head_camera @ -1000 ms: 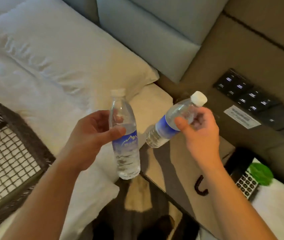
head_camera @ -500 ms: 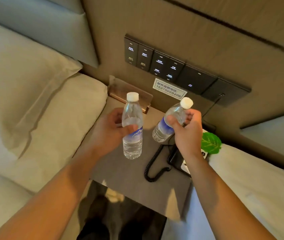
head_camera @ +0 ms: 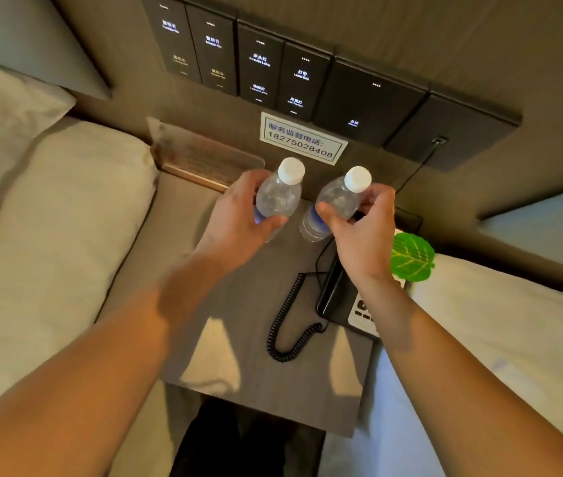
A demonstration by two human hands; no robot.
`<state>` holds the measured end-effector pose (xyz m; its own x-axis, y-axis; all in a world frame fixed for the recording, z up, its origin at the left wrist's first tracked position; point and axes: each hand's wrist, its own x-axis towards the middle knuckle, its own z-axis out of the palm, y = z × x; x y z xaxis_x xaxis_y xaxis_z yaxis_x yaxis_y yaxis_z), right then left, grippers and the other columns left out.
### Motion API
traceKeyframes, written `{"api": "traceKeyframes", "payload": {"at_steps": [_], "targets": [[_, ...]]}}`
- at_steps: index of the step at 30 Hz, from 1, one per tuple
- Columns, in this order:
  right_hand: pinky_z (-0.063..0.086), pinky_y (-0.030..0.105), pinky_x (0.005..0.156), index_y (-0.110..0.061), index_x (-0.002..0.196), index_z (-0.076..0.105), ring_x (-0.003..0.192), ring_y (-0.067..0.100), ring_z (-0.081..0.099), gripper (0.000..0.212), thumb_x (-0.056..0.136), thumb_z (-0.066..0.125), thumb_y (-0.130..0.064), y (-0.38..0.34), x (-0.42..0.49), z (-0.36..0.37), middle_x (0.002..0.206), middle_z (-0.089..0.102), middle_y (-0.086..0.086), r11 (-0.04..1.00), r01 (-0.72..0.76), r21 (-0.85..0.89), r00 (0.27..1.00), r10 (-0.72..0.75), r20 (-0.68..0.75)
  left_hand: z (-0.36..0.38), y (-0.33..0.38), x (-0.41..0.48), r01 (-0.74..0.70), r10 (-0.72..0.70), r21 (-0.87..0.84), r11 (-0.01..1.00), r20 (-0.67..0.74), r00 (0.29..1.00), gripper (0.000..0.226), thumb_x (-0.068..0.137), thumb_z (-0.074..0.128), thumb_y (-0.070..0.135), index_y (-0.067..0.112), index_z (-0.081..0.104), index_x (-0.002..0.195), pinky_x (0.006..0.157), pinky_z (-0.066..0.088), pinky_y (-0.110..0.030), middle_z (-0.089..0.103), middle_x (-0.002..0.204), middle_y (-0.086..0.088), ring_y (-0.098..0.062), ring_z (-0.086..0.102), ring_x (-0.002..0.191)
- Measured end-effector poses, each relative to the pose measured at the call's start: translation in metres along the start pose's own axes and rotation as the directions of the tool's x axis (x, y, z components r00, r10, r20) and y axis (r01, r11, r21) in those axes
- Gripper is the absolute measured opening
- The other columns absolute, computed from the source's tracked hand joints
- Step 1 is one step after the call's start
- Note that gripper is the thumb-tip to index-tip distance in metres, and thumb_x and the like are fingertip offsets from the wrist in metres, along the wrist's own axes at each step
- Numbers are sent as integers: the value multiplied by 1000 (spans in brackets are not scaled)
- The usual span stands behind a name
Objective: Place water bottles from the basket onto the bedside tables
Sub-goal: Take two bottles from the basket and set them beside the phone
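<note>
Since a moment ago both bottles have come down to the worktop's (head_camera: 225, 339) back edge, the left hand (head_camera: 238, 222) clamped on the left bottle (head_camera: 281, 196) and the right hand (head_camera: 366, 228) on the right bottle (head_camera: 336, 201) (beside the phone (head_camera: 338, 297)), so release looks close.

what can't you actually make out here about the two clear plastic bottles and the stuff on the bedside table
- Head view: whether the left clear plastic white-capped bottle rests on the grey bedside table; left hand covers its base.
- Right clear plastic bottle: label unreadable, wrapped by right hand.
- Black corded telephone: keypad mostly behind the right forearm.
- Dark wall switch panel: captions too small.
- Basket: out of frame.
</note>
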<state>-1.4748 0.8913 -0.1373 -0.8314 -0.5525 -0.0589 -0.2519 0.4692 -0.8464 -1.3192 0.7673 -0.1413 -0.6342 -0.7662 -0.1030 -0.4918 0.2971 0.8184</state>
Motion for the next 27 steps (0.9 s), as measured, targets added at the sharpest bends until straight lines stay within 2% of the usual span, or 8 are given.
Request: {"api": "traceKeyframes", "payload": {"at_steps": [3, 5, 7, 10, 13, 19, 24, 27], "targets": [[53, 25, 92, -27, 118, 48, 106, 7, 60, 65, 71, 91, -34, 1, 2, -8, 122, 59, -2, 999, 7, -32, 993, -3, 114, -3, -7, 1, -37, 35, 55, 998, 33, 999, 68, 81, 83, 22, 16, 47, 138, 98, 52, -40, 64, 132, -2, -22, 63, 118], [56, 37, 101, -28, 133, 49, 121, 10, 60, 74, 72, 90, -29, 1, 5, -19, 136, 57, -4, 1000, 28, -9, 970, -25, 243, -9, -8, 5, -34, 29, 85, 996, 54, 998, 71, 81, 83, 24, 16, 45, 140, 100, 51, -40, 64, 133, -4, -22, 62, 120], [54, 38, 105, -33, 145, 47, 131, 10, 56, 79, 79, 86, -14, -5, 11, -33, 145, 55, -7, 998, 50, 39, 919, -61, 390, -16, -8, 9, -45, 35, 120, 992, 86, 996, 71, 80, 84, 24, 15, 46, 140, 100, 49, -37, 63, 133, -5, -21, 60, 121], [54, 40, 108, -32, 145, 52, 131, 6, 58, 72, 85, 77, 0, -11, 25, -48, 143, 60, -10, 992, 120, 29, 840, -117, 530, -26, -9, 13, -98, 74, 188, 977, 130, 989, 69, 80, 82, 22, 13, 49, 139, 93, 49, -30, 61, 130, -6, -20, 60, 112], [57, 45, 101, -29, 136, 60, 121, 9, 64, 60, 84, 81, -10, -14, 33, -50, 132, 66, -9, 986, 159, -55, 858, -110, 502, -31, -6, 14, -110, 83, 191, 975, 143, 986, 74, 77, 84, 34, 15, 51, 140, 85, 43, -21, 55, 123, -1, -10, 54, 101], [53, 25, 81, -19, 118, 57, 100, 15, 62, 59, 74, 90, -39, -25, 25, -30, 118, 58, 0, 944, 222, -246, 943, -144, 302, -30, 3, 19, -95, 89, 88, 992, 70, 994, 65, 70, 84, 52, 29, 57, 124, 74, 42, -13, 58, 115, 4, -11, 59, 96], [54, 30, 100, -22, 141, 53, 120, 11, 63, 60, 87, 81, -23, -26, 25, -42, 135, 62, -2, 982, 154, -111, 886, -87, 456, -29, 5, 16, -80, 77, 77, 994, 32, 996, 59, 74, 85, 42, 25, 60, 125, 78, 47, -21, 59, 111, 3, -16, 59, 99], [53, 37, 106, -18, 141, 55, 122, 13, 63, 55, 91, 77, -22, -24, 25, -42, 132, 67, -3, 975, 183, -125, 896, -114, 428, -25, 7, 17, -61, 60, 61, 996, 23, 998, 57, 76, 83, 42, 28, 61, 126, 75, 43, -17, 63, 112, 3, -13, 59, 98]]}}
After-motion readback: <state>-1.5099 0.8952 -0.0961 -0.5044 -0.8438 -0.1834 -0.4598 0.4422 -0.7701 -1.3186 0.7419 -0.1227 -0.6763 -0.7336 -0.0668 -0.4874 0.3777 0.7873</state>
